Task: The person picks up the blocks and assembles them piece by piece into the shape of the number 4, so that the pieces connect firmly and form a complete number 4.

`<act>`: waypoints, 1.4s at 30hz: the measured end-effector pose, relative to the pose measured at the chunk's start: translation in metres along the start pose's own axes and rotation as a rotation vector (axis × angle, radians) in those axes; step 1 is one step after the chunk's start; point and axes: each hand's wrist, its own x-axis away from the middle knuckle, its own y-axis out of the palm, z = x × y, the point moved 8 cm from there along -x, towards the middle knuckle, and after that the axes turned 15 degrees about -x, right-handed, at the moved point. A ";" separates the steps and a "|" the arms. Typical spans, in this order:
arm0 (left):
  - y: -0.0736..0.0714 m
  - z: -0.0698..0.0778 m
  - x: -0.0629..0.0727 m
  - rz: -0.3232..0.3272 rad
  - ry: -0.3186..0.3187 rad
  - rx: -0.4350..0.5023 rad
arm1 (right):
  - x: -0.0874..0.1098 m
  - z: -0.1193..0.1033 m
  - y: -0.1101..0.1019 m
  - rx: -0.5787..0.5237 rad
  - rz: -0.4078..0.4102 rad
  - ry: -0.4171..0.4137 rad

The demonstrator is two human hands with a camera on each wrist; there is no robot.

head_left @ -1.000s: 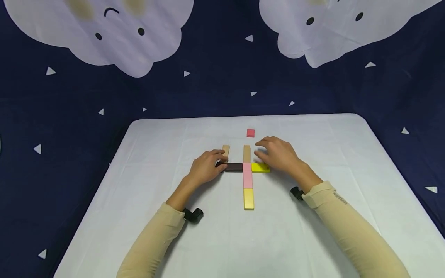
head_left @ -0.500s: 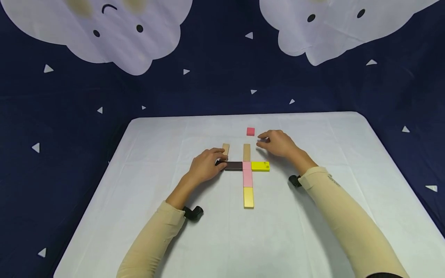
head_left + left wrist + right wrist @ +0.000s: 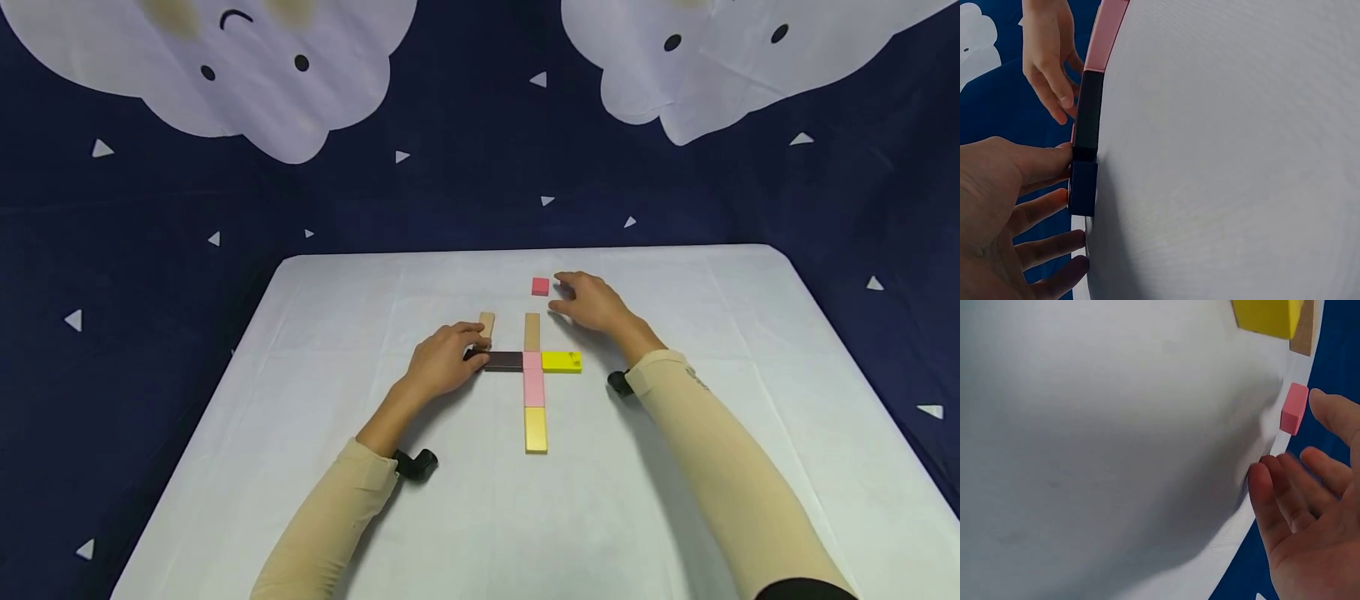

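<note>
In the head view my left hand (image 3: pixel 446 358) is at the left end of a row of blocks. Its thumb and fingers hold a dark blue block (image 3: pixel 1083 189), which butts against a black block (image 3: pixel 1089 112). Near the left fingertips lies a wooden block (image 3: pixel 487 323), partly hidden. My right hand (image 3: pixel 592 302) hovers beside a small red-pink block (image 3: pixel 540 287), thumb and fingers apart, nothing between them. Two pink blocks (image 3: pixel 533 387), a bright yellow block (image 3: pixel 561 362), a gold block (image 3: pixel 536 430) and another wooden block (image 3: pixel 532 331) form a cross with the black one.
A white cloth (image 3: pixel 480 517) covers the table under the blocks. Behind its far edge hangs a dark blue backdrop (image 3: pixel 465 208) with white clouds and triangles. A black wrist camera (image 3: pixel 417 465) sticks out from the left sleeve.
My right hand has moved away from beside the yellow block and further back, to the small red-pink block. The left hand and the blocks stay where they were.
</note>
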 end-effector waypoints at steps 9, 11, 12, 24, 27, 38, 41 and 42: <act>0.002 -0.001 0.001 0.006 -0.004 -0.003 | -0.011 -0.005 -0.004 0.040 -0.014 0.016; 0.001 -0.001 0.001 0.009 -0.005 0.001 | -0.012 -0.005 -0.004 0.044 -0.013 0.025; 0.001 -0.001 0.001 0.009 -0.007 0.004 | -0.013 -0.005 -0.003 0.046 -0.017 0.025; 0.000 -0.002 0.001 0.015 0.000 0.006 | -0.021 -0.008 0.007 0.069 0.018 0.013; -0.001 -0.001 0.002 0.019 0.004 0.009 | -0.022 -0.008 0.007 0.073 0.046 0.009; -0.001 -0.001 -0.001 0.005 0.002 0.008 | -0.018 -0.006 0.000 0.013 0.119 -0.009; 0.001 -0.002 -0.001 0.008 0.004 0.007 | -0.019 -0.006 0.002 -0.002 0.107 -0.001; 0.001 -0.002 -0.001 0.011 0.004 0.008 | -0.020 -0.006 0.003 -0.008 0.100 -0.003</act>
